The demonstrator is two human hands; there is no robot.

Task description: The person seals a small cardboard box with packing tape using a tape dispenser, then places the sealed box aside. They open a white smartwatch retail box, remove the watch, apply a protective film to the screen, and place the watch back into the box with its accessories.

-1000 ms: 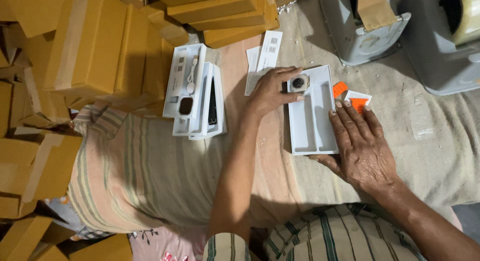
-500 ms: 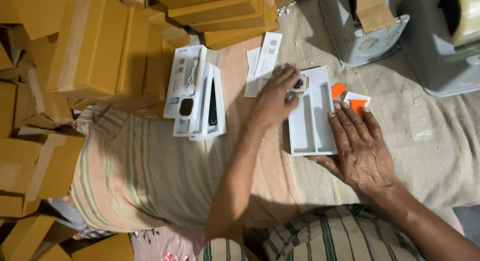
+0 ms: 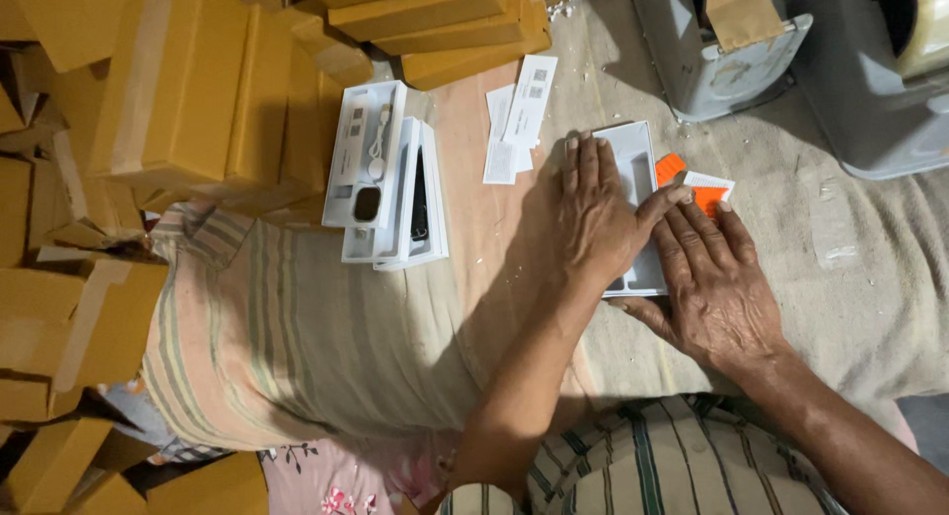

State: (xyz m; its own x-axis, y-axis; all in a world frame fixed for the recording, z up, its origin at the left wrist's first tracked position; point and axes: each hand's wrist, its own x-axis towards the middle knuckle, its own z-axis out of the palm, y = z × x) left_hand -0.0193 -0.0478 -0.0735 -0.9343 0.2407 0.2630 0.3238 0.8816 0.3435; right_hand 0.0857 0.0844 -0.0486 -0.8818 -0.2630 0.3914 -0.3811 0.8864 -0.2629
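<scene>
On the cloth | left hand (image 3: 593,218) now flat over white tray (image 3: 638,149), fingers together, small part no longer visible | right hand (image 3: 717,278) unmoved, fingers spread beside tray

Warm, dim overhead light; soft shadow falls left of the white moulded plastic tray (image 3: 633,169); edges slightly curved, focus sharp.

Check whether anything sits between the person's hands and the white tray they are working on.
Nothing visible does. The left hand lies flat on the white tray, covering most of it, and the right hand rests against the tray's right edge. The orange-and-white cards lie just right of the tray, beside the fingertips, not in between.
</scene>
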